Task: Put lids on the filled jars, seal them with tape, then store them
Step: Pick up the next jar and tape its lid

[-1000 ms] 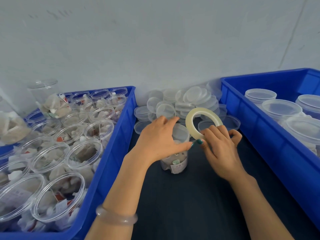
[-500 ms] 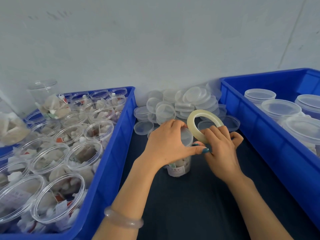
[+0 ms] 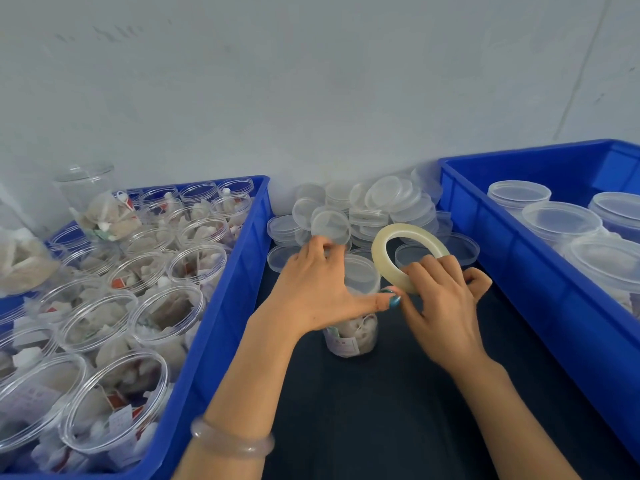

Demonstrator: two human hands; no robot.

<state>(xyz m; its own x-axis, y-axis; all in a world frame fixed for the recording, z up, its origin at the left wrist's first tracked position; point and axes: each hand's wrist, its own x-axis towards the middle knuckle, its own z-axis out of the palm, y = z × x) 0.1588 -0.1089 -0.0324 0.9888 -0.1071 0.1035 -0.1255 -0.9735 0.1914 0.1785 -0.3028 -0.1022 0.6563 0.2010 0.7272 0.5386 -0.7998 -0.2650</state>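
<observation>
The jar [image 3: 353, 337] at centre, its lid [image 3: 362, 275], the heap of loose lids [image 3: 388, 206] above it and the open jars [image 3: 114, 393] at lower left are clear, glossy plastic, and the tape roll [image 3: 379, 261] is smooth, translucent, yellowish film. The left crate [image 3: 225, 299] and the right crate [image 3: 512, 271] are shiny blue plastic, the table top [image 3: 398, 427] looks dark and matt, the wall [image 3: 311, 81] dull and faintly scuffed, the bracelet [image 3: 232, 443] milky and polished.

Jar [image 3: 349, 337] and tape roll [image 3: 380, 261] slightly nearer
</observation>
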